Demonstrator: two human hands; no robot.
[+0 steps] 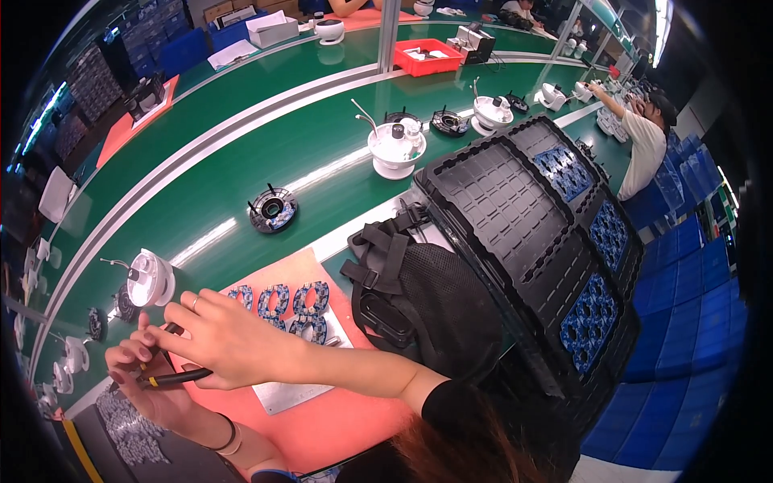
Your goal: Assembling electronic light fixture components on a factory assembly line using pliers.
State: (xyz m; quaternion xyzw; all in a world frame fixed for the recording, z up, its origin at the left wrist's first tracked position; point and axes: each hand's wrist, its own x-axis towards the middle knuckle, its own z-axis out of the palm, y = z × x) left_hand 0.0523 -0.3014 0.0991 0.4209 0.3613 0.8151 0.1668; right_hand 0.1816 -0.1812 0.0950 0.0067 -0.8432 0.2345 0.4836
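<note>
My right hand (pixel 229 338) is closed round the handles of a pair of pliers (pixel 183 376), black with yellow bands, whose jaws point left. My left hand (pixel 157 398) is right beside the jaws, its fingers curled together; whatever is between them is too small or hidden to make out. Beyond my right wrist, several blue ring-shaped circuit boards (pixel 311 299) lie in rows on a silver metal plate (pixel 294 394). Under the plate is an orange mat (pixel 362 410). A dark container of small grey parts (pixel 133 427) sits by my left forearm.
A green conveyor (pixel 201 173) carries white round housings (pixel 394 149) and a black ring-shaped part (pixel 273 209). To the right are a black bag (pixel 435 298) and black trays (pixel 515 193) with blue boards (pixel 590 322). A red bin (pixel 427 58) stands farther off. A co-worker (pixel 648 153) sits far right.
</note>
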